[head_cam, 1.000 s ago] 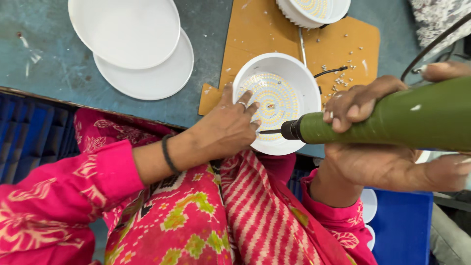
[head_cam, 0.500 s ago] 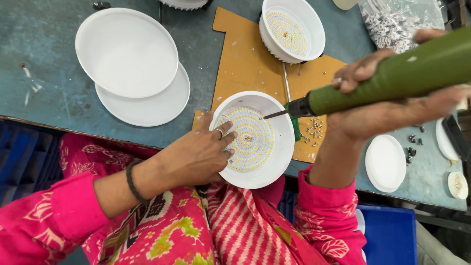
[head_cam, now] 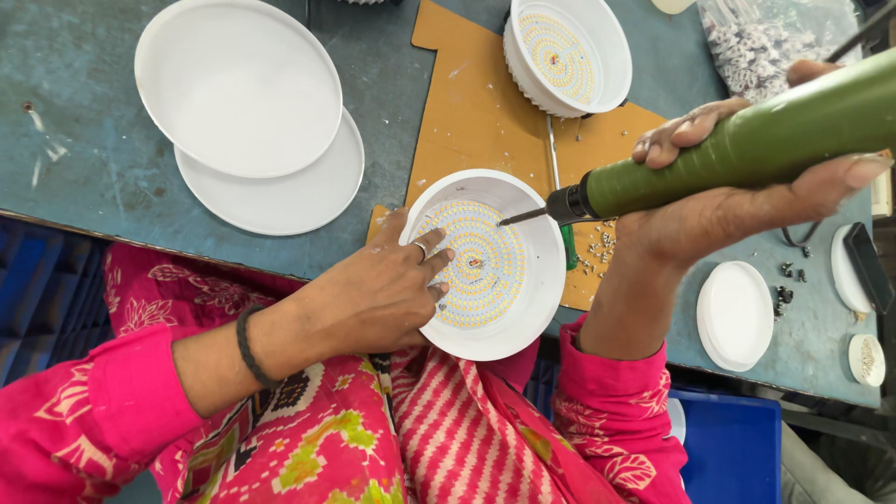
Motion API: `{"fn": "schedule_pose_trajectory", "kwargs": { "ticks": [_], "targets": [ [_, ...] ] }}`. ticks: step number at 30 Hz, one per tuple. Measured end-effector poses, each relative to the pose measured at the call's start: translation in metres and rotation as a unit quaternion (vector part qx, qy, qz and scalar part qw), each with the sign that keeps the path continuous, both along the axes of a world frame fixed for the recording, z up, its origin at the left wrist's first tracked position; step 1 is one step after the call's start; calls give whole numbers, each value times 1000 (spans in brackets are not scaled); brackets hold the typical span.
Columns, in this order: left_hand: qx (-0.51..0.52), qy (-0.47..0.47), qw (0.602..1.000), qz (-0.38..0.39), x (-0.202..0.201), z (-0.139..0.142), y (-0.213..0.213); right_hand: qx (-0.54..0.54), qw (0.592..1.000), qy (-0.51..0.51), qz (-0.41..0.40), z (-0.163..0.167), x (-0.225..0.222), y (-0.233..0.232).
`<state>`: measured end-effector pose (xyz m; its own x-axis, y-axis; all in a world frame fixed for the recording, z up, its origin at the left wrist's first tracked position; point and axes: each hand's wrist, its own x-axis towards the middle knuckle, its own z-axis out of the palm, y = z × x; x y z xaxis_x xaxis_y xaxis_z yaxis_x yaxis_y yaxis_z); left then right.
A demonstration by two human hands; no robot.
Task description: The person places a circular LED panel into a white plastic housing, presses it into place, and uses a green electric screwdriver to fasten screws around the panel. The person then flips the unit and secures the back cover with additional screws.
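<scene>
So my left hand [head_cam: 378,299] is flat on the near-left rim of the white round lamp housing [head_cam: 523,327], fingers spread loosely and reaching in over the yellow LED disc [head_cam: 476,266] inside it. Nothing pinched there, it's just pressing down. The housing sits at the near edge of the tabletop [head_cam: 84,159], half on the orange cardboard sheet [head_cam: 481,121] and hanging a bit over my lap.

My right hand [head_cam: 728,201] has its grip wrapped tight around the green electric screwdriver [head_cam: 747,149], fingers curled over the top and thumb along the underside. The tool lies almost level, pointing left, and its thin bit [head_cam: 521,217] ends over the upper right part of the LED disc. I think the tip is touching the disc, but from this angle I can't really tell.

Other stuff around: a second housing with LED disc [head_cam: 567,51] at the far edge of the cardboard, two stacked white cover discs [head_cam: 245,103] toward the far-left corner, a small pile of screws [head_cam: 597,257] just right of my housing, a smaller white round cap [head_cam: 735,313] near the right edge, and a clear bag of small parts [head_cam: 761,42] at the far-right corner.
</scene>
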<state>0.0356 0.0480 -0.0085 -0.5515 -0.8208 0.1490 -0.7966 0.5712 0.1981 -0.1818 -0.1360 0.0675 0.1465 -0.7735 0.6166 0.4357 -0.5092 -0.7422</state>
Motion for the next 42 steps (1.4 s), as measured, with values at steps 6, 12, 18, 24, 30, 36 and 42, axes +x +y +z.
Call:
{"fn": "schedule_pose_trajectory", "kwargs": {
  "ticks": [6,12,18,24,30,36,42],
  "targets": [
    [26,22,999,-9,0,1,-1,14,1000,-5,-20,-7,3,3],
    [3,31,999,-8,1,1,-2,7,1000,18,4,-1,3,6],
    [-6,20,1000,1,3,14,1,-23,999,39,9,1,-11,3],
    [-143,73,987,18,8,18,-39,9,997,68,46,1,-68,-14],
    [30,62,997,23,-16,0,-116,31,993,109,46,-6,-128,-1],
    [-71,229,964,118,16,-31,-134,36,993,104,32,-14,-149,13],
    [-62,308,925,216,45,-41,-94,32,996,80,32,-15,-142,19]
  ]
}}
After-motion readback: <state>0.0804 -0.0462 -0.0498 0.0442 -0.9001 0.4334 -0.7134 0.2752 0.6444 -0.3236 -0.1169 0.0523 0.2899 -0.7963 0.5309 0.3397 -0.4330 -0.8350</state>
